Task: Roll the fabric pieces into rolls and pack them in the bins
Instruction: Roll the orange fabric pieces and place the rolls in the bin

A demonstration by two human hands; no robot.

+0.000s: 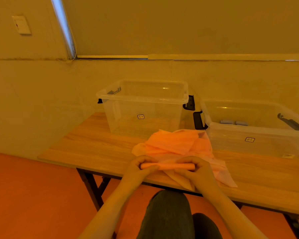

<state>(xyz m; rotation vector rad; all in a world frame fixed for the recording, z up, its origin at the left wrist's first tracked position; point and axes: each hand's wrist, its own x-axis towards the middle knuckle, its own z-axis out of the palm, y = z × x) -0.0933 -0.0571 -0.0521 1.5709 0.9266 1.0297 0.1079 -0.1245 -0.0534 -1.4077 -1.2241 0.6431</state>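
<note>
The person is sitting at a wooden table [93,144] and is holding a pink fabric roll [167,166] between both hands, at the 6 o'clock edge of the table. The left hand [141,167] is grasping the left end of the roll with curled fingers, and the right hand [195,169] is grasping the right end in the same way. The roll is looking tight and thin, lying across from 9 o'clock to 3 o'clock, but a loose tail of the same cloth is hanging down under it over the table edge, so I judge this rolling is not finished yet.

Just behind the hands, toward 12 o'clock, a pile of pink fabric pieces [176,144] is lying unrolled. Several pieces seem to be waiting there; how many I cannot tell.

The left bin [145,107], at 12 o'clock, is showing no rolls inside. The right bin [248,131], at about 2 o'clock, is holding two small grey rolls [233,122] at its bottom. So the task is only in its early part, as I judge it: a little is packed, one roll is being made, and most of the fabric is left.
</note>
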